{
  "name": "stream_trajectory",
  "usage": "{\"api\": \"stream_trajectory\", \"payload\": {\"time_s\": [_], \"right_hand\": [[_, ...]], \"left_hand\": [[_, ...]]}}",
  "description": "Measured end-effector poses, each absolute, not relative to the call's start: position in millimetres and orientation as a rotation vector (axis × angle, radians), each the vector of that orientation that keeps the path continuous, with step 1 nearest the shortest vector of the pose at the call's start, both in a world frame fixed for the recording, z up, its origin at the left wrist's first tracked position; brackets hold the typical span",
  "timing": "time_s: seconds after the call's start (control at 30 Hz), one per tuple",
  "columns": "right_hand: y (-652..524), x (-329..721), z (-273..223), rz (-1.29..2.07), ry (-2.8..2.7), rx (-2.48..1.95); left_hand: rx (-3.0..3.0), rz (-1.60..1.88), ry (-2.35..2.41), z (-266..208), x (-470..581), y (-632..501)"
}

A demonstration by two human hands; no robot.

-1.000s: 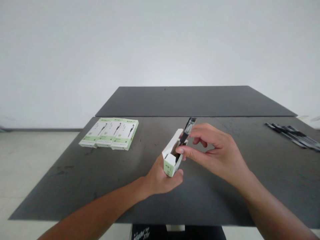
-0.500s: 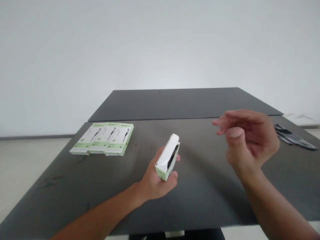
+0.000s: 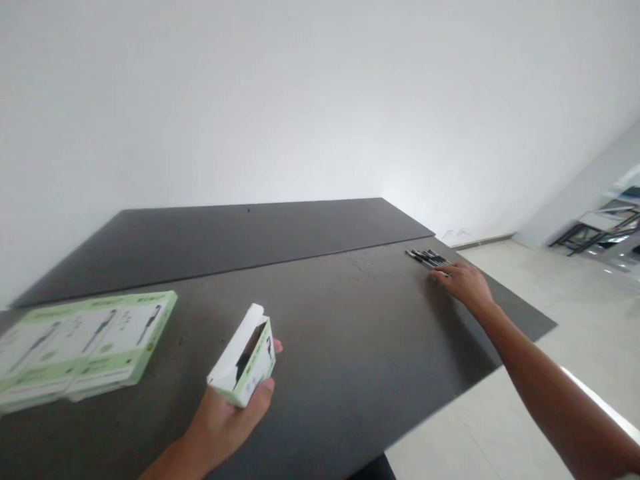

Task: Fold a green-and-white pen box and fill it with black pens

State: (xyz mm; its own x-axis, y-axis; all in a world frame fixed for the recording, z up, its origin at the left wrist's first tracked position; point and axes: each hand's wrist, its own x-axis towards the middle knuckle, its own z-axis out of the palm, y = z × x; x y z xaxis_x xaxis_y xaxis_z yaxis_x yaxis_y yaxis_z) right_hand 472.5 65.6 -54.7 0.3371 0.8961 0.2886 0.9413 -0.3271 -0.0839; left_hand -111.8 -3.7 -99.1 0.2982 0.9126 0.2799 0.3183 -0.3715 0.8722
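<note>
My left grip (image 3: 225,423) clamps a presumably light, crushable box (image 3: 258,370); towards its two o'clock, pens (image 3: 425,257) — probably slick, best pinched mid-barrel — meet my right grip (image 3: 463,280), closure unclear.

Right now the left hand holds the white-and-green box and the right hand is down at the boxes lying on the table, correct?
Not quite: the head view shows the right hand at the pens, not the boxes. The left hand does hold the white-and-green box.

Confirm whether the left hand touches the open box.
Touching. The head view shows the left hand holding the open box from below, its thumb against the printed side.
</note>
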Motion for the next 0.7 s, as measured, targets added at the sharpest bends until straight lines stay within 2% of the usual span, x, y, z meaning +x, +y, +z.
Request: {"api": "stream_trajectory", "payload": {"time_s": [0.33, 0.53, 0.7], "right_hand": [[99.3, 474.0, -57.6, 0.015, -1.609, -2.558], [110.4, 466.1, -31.0, 0.225, -1.492, -2.603], [104.0, 422.2, -2.1, 0.254, -1.444, -2.368]], "left_hand": [[1.805, 1.102, 1.166, -108.2, -115.5, -3.2], [1.807, 1.062, 1.142, -104.8, -114.2, -4.6], [1.879, 1.059, 1.085, -88.2, -110.7, -2.8]]}}
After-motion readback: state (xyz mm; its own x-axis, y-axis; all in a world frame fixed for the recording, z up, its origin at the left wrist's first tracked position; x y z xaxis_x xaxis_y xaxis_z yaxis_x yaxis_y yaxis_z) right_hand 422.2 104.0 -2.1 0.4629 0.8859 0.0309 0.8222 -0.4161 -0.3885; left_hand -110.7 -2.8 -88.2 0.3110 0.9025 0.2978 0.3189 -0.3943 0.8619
